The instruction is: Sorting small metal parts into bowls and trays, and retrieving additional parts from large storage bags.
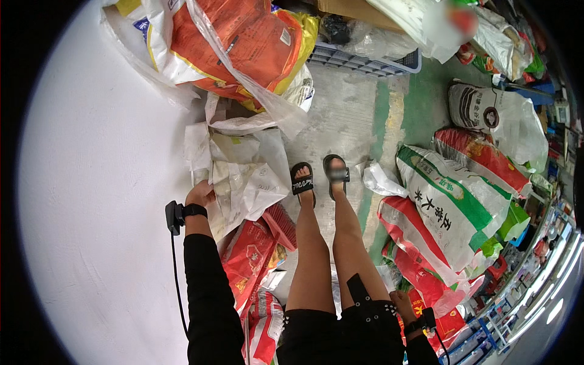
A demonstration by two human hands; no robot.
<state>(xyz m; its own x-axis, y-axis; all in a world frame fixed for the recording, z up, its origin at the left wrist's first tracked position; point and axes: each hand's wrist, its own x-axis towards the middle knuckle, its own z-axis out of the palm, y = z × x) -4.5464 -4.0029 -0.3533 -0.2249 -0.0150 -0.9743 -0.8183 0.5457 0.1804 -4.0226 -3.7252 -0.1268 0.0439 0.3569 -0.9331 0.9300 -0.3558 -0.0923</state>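
Note:
At the left, next to the white wall, my left hand (201,194) is closed on the edge of a crumpled white bag (252,182). Part of its fingers is hidden by the bag. My right hand (402,306) hangs low beside my right thigh, fingers loosely bent, and I see nothing in it. It is nearest to the red sacks on the right. Below the white bag lie a red printed bag (246,258) and a red-and-white striped bag (263,325).
A large orange-and-yellow sack (237,48) in clear plastic stands far left. Behind it is a grey-blue crate (359,62). Along the right lean a white-and-green rice sack (447,198), a red sack (480,158) and a white-and-brown sack (474,109). My sandalled feet stand on the concrete floor (340,115).

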